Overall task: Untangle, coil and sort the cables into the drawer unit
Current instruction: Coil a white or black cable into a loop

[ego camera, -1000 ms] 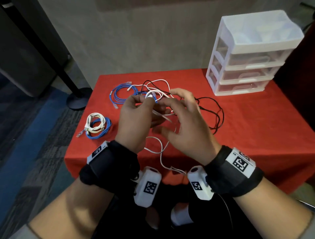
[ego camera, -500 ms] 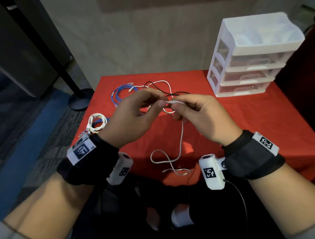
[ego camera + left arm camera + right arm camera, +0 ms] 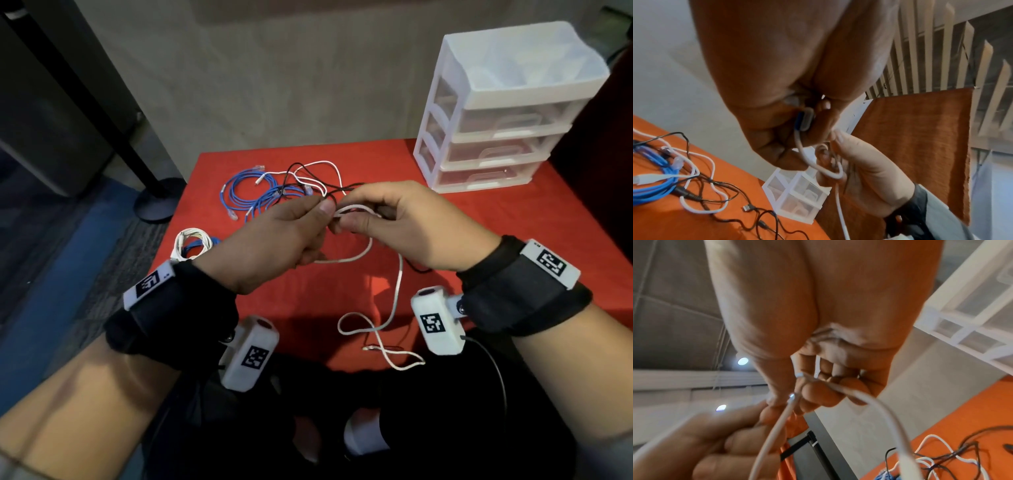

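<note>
While both hands meet above the middle of the red worktop [image 3: 445, 240], a white cable [image 3: 397, 284] runs between them. The left hand [image 3: 274, 240] pinches one end, a plug with a blue insert [image 3: 804, 119], between thumb and curled fingers [image 3: 774, 146]. The right hand [image 3: 411, 226] has its fingers [image 3: 818, 395] curled round a small loop of the same cable, thumb pressed against it. From the right hand the cable hangs down, curls over the near edge of the worktop and ends in a loose wavy tail.

Behind the hands lies a tangle: a blue cable [image 3: 246, 192] in loose rings, a second white cable [image 3: 329, 168] and a thin black cable [image 3: 346, 188] crossing one another. In the left wrist view the black cable trails toward the worktop's front with small plugs on it. Near the left edge, apart from the tangle, sits a coiled bundle [image 3: 191, 243] of white and blue cable, partly hidden by the left wrist.

At the far right corner stands the drawer unit [image 3: 496, 113], white-framed with three clear drawers, all pushed in, and an open tray on top.

Both wrists wear black straps with white marker blocks. Left of the worktop a black stand base [image 3: 157, 202] rests on the floor.
</note>
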Motion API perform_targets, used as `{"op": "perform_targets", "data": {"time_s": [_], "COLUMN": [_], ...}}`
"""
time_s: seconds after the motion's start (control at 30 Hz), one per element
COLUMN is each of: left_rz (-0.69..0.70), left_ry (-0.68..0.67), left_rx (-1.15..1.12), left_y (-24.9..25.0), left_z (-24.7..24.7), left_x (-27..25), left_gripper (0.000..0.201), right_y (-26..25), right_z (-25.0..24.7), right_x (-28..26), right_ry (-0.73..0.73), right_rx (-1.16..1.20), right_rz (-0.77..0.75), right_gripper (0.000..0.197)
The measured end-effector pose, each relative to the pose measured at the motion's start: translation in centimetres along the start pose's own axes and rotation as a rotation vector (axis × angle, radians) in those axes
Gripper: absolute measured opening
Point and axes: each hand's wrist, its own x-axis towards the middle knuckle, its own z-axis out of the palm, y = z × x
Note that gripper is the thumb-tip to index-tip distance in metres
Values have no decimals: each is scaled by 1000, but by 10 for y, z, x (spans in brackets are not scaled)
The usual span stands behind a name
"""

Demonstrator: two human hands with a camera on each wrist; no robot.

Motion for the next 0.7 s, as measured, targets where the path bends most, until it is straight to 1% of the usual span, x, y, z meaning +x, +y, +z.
{"op": "perform_targets", "data": {"time_s": [0.07,0.13,0.27,0.37,0.43,0.5,0.6,0.67,0.7], "left_rz": [-29,-55,-28,-20,-28,-32,-18,-40,-61], "left_ry": [-18,-54,-82,-69,-36,20,89,82,61], "left_rx": [-29,-90,-226,-241,-242,-258,-253,-240,-229], "left_y": [2,4,4,4,4,2,-1,-4,-5], "left_z": [-4,-9,-9,-5,-4,-1,3,4,5], "left_x": [-1,-3,-7,-5,-3,-3,-4,-6,-7], "left_gripper": [34,35,36,35,35,35,36,36,34], "right_y": [-1,1,10,13,13,11,8,7,8], "right_z": [-7,-15,-20,-14,-8,-1,11,14,13], "right_x": [-1,-2,-2,-2,-4,-8,-14,-16,-16], "right_ry": [3,34,183,289,346,328,183,129,119], "right_rx": [65,64,81,120,166,274,445,442,392], "right_rz": [13,16,28,51,84,118,186,189,178], "right_gripper": [13,11,7,8,11,17,20,19,21]}}
